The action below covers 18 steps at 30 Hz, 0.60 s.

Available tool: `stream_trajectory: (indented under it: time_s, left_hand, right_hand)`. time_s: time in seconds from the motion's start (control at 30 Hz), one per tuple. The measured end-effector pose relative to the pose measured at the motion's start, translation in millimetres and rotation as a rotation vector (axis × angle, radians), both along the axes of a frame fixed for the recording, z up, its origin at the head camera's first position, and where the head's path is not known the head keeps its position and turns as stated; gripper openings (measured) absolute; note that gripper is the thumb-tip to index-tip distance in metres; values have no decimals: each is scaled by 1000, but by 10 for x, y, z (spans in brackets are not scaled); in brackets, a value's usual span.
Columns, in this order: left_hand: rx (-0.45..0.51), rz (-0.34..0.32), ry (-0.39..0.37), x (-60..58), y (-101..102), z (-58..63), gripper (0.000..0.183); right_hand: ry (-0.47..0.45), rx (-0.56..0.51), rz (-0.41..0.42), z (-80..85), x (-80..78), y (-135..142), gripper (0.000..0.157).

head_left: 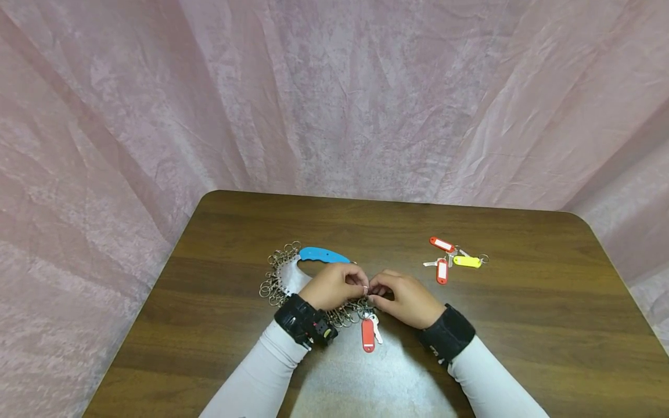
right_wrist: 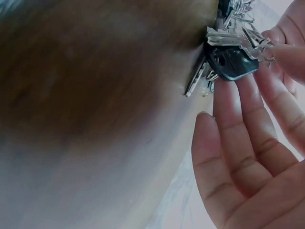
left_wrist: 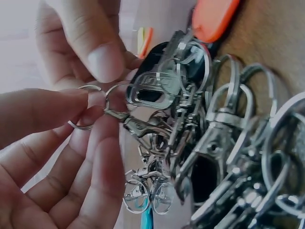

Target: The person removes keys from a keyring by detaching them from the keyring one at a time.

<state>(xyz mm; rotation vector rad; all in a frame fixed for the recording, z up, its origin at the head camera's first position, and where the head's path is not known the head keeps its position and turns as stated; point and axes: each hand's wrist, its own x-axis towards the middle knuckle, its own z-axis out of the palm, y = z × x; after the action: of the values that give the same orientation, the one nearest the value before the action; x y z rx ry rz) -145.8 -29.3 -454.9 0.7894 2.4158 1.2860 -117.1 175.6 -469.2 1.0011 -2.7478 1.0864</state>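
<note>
My left hand (head_left: 334, 286) pinches a small metal split ring (left_wrist: 90, 87) between thumb and fingers. Opposite it, my right hand (head_left: 410, 299) pinches near the same ring, its fingertips touching a black-headed key (right_wrist: 231, 64). A silver swivel clasp (left_wrist: 138, 125) runs from that ring to the key holder. The holder is a curved pale plate (head_left: 292, 277) with a blue handle (head_left: 325, 255) and many metal clasps and rings along its edge, partly hidden under my left hand. Below my fingers, a red key tag (head_left: 368, 337) and a silver key (head_left: 376, 330) hang from the holder.
To the right on the brown table (head_left: 522, 313) lie loose keys with two red tags (head_left: 442, 271) and a yellow tag (head_left: 467, 262). Behind the table hangs a pink curtain (head_left: 366, 104). Both wrists wear black bands (head_left: 448, 334).
</note>
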Motion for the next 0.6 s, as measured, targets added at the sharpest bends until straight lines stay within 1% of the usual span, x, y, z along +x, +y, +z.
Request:
stream_trajectory:
  time_s: [0.17,0.27,0.47,0.6]
  left_hand:
    - [30,-10,-56,-14,-25,32,8]
    - [38,-14,-89,-21,-36,34,8]
    - [51,-3,-154,-18,-37,33,9]
    - [64,-5,-177,-13,-41,37,8]
  right_hand:
    - [28,-3,18,1,9,-21,22]
    - [25,0,20,4,11,-30,22]
    - [-18,13,-5,22,13,-36,15]
    - [-41,10,-23,12,5,-29,10]
